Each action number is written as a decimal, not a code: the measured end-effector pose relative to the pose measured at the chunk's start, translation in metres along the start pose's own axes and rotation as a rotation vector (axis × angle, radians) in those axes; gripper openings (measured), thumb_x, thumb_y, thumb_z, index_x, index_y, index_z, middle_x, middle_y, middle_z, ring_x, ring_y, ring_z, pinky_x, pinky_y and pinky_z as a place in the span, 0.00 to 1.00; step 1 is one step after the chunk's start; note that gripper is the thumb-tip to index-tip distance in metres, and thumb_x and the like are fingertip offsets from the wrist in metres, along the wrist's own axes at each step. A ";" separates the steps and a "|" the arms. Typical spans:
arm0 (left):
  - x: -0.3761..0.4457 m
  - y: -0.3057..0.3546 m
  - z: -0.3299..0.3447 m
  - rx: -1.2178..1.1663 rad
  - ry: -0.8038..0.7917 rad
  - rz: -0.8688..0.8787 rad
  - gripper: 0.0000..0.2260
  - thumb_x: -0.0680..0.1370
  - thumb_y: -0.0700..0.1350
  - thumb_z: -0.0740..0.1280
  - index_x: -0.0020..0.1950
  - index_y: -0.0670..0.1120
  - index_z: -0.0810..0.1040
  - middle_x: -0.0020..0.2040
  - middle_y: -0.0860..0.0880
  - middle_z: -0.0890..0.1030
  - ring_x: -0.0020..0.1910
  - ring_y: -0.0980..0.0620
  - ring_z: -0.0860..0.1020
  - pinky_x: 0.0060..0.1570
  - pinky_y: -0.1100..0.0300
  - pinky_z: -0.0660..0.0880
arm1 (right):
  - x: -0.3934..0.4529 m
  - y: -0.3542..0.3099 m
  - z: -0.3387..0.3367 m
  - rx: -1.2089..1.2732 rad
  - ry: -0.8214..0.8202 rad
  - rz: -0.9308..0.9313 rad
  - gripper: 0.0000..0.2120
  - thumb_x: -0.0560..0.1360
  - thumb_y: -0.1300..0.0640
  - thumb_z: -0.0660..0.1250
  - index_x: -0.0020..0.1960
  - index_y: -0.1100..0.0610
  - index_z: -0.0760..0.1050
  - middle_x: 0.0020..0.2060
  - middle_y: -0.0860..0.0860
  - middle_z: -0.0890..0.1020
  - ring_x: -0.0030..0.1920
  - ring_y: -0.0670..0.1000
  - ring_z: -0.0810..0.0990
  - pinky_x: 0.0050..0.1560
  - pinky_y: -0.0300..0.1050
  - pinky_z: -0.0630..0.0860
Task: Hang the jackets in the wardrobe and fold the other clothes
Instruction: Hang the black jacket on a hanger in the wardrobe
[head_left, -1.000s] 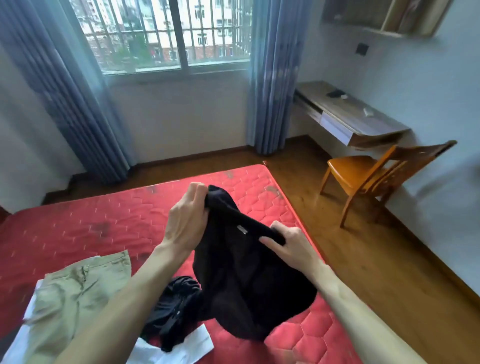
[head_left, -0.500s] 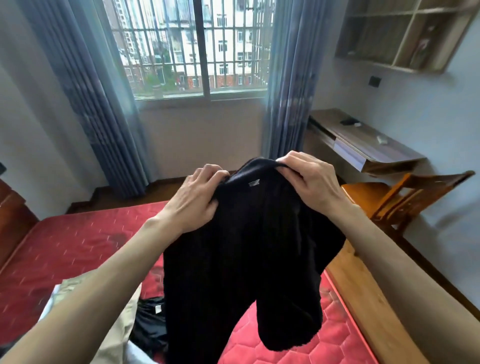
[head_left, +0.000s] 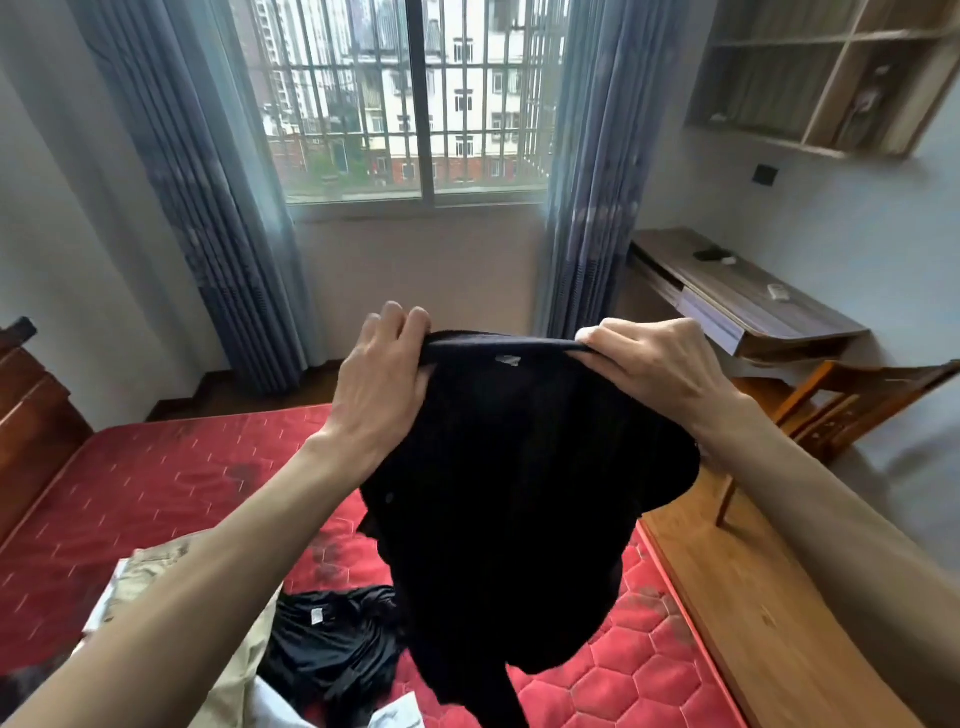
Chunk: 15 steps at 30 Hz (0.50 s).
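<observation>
Since a moment ago you have lifted the black garment higher and spread its top edge wider, so the band now runs taut and nearly level between your hands. Your left hand pinches the left end of that edge with its fingers curled over it; your right hand grips the right end the same way. A small pale label sits at the middle of the band. The rest of the garment hangs free below, its lower hem clear of the red mattress, with open air all round it.

Beneath it, on the mattress near you, lies a crumpled dark garment, just beside khaki trousers and a white piece. The right edge of the mattress runs along a strip of bare wooden floor. Beyond that strip stand a wooden chair and the worktop against the wall. Ahead, the barred window is flanked by blue curtains, well apart from your hands
</observation>
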<state>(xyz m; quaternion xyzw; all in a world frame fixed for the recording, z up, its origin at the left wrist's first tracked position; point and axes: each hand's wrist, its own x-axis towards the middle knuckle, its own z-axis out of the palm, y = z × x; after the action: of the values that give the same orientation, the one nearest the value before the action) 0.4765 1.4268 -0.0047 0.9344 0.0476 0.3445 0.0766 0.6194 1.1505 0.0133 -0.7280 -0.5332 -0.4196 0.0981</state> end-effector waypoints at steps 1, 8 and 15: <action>0.000 0.003 -0.003 0.038 0.070 0.013 0.16 0.74 0.36 0.71 0.60 0.39 0.74 0.54 0.41 0.73 0.52 0.38 0.73 0.40 0.42 0.78 | -0.004 0.003 0.003 -0.006 -0.022 -0.032 0.16 0.85 0.46 0.66 0.50 0.57 0.84 0.38 0.49 0.84 0.31 0.53 0.82 0.24 0.48 0.76; -0.018 0.004 0.010 0.129 -0.066 0.071 0.16 0.74 0.30 0.70 0.61 0.39 0.77 0.51 0.42 0.77 0.44 0.38 0.80 0.30 0.46 0.75 | -0.007 0.007 0.018 0.044 -0.336 0.033 0.17 0.85 0.46 0.59 0.53 0.59 0.79 0.42 0.53 0.83 0.36 0.59 0.84 0.32 0.52 0.78; -0.034 -0.032 0.039 0.176 -0.244 -0.151 0.16 0.76 0.31 0.68 0.62 0.41 0.74 0.58 0.42 0.73 0.55 0.40 0.76 0.46 0.45 0.77 | 0.016 0.022 0.035 -0.152 -0.426 0.175 0.09 0.79 0.50 0.69 0.52 0.55 0.75 0.45 0.52 0.80 0.40 0.60 0.84 0.34 0.49 0.70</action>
<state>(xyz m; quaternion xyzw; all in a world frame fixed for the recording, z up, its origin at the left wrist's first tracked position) 0.4749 1.4488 -0.0609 0.9662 0.1380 0.2161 0.0254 0.6576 1.1736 0.0096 -0.8488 -0.4438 -0.2852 -0.0358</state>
